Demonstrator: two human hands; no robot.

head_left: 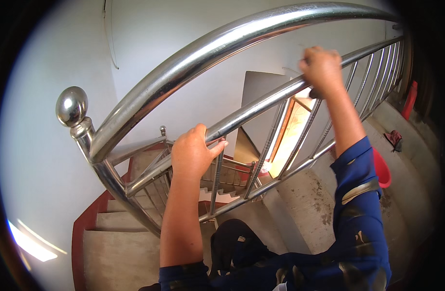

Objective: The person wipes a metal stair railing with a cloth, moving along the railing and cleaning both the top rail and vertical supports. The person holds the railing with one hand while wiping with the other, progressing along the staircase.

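Note:
My left hand [193,151] is closed around the lower rail of a shiny metal stair railing [258,105], its thumb lying beside a ribbed baluster. Farther up the same rail, to the right, my right hand [322,69] is curled over it, slightly blurred; something dark shows under its palm, too little to name. Above both hands curves the thick metal handrail [215,47]. It joins a slanted end post topped by a round metal ball [72,106] at the left.
Concrete steps [117,220] go down at the left beside a white wall with a red skirting. On the right-hand steps are a red plastic container [382,169], a crumpled dark red cloth [394,140] and another red object [410,100]. A lower railing and bright opening lie below.

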